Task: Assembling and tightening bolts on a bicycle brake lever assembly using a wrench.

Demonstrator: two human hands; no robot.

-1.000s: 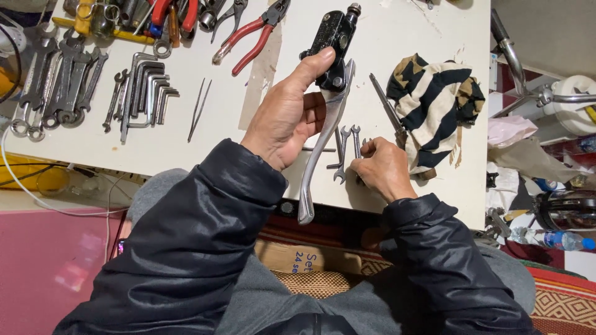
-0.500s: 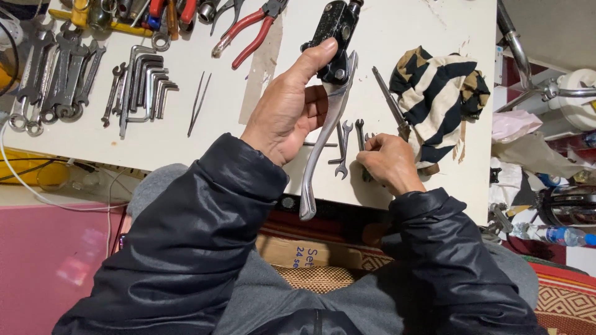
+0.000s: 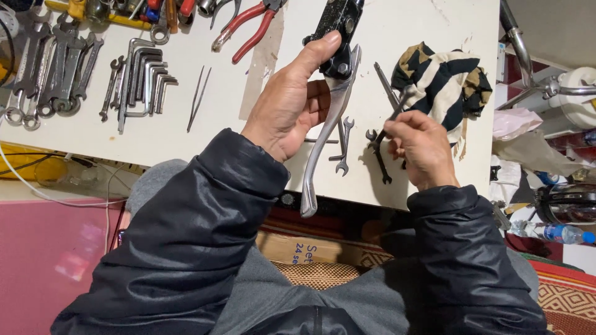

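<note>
My left hand (image 3: 292, 102) grips a black brake-lever housing (image 3: 338, 28) with a long silver lever (image 3: 326, 133) that hangs down past the white table's (image 3: 434, 22) near edge. My right hand (image 3: 421, 147) has lifted a small dark spanner (image 3: 392, 118) off the table and pinches it between the fingers, its far end pointing towards the striped cloth (image 3: 444, 80). Two small spanners (image 3: 343, 146) lie on the table between the hands, and another dark spanner (image 3: 381, 164) lies just under my right hand.
Allen keys (image 3: 146, 77), a row of spanners (image 3: 53, 68), tweezers (image 3: 197, 99) and red-handled pliers (image 3: 248, 28) lie on the table's left and back. A chromed handlebar (image 3: 528, 62) and a plastic bottle (image 3: 555, 232) are at the right. A cardboard box (image 3: 298, 248) sits below the table.
My right hand has picked a small spanner up from the table and raised it towards the cloth. The left hand still holds the lever assembly, barely moved.
</note>
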